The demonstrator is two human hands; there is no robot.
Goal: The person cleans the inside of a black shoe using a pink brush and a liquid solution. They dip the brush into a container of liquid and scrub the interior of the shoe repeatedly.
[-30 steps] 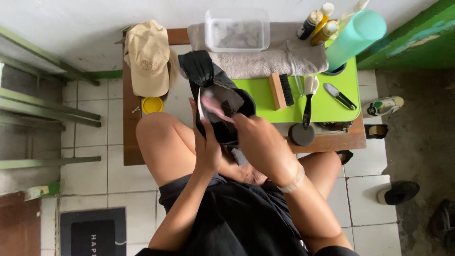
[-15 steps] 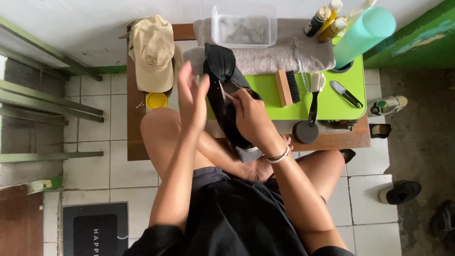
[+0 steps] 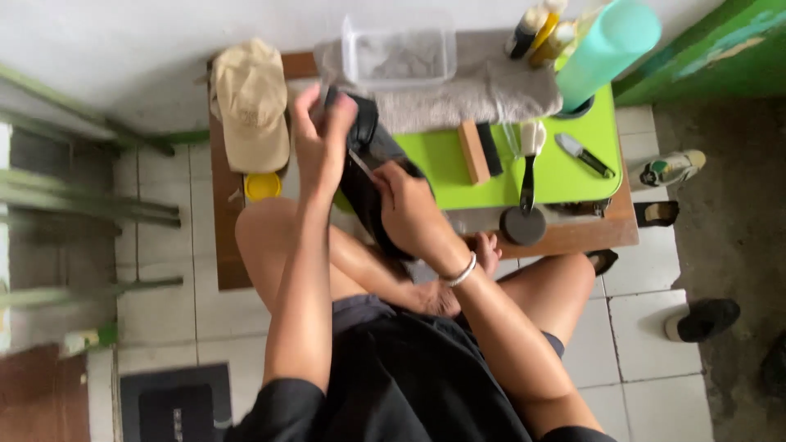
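Note:
I sit with bare knees against a low wooden table (image 3: 233,254). My right hand (image 3: 409,211) grips a black shoe (image 3: 368,139), held upright over the table's front edge. My left hand (image 3: 322,135) is raised beside the shoe's top, its fingers pinched on a thin pale strip (image 3: 360,164) that runs down toward my right hand. I cannot tell what the strip is. A silver bangle (image 3: 463,270) sits on my right wrist.
On the table lie a beige cap (image 3: 250,102), a yellow tin (image 3: 264,187), a clear plastic box (image 3: 399,53) on a grey towel (image 3: 491,94), and a green mat (image 3: 565,176) with brushes (image 3: 475,151), a round dauber (image 3: 524,223) and a teal bottle (image 3: 610,49). Loose shoes (image 3: 702,319) lie on the tiles at right.
My left hand has risen from the shoe's side to its top and closed on the thin strip. The shoe has shifted left and further from me, with the right hand still on it.

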